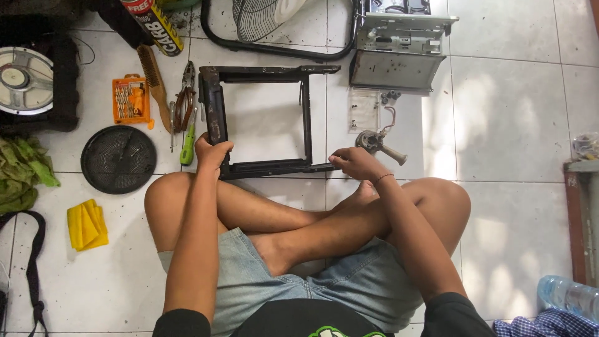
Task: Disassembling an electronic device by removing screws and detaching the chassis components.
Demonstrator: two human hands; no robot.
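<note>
While sitting cross-legged on a white tiled floor [511,125], a person is looking down at a black rectangular metal frame [215,106] lying flat just beyond the knees. The left hand [211,153] is closing around the frame's near left corner, fingers wrapped over the bar in a firm grip. The right hand [357,163] is pinching the thin end of the frame's near bar where it is sticking out to the right, fingers drawn together on it; whether a small tool is also sitting in that grip cannot be told. Judging by how things are lying, the frame is already stripped bare and standing apart from a grey metal chassis [396,50] resting farther off to the right, so dismantling seems well along, while sorting or refitting seems left to do. Just beside the right hand, a small motor with a shaft [377,145] is lying on the tiles. To the left of the frame are lying a green-handled screwdriver [188,145], pliers [185,93], a wire brush [153,78], an orange case of bits [131,100], and a round black grille [118,159]. A yellow cloth [87,224] is lying near the left knee.
</note>
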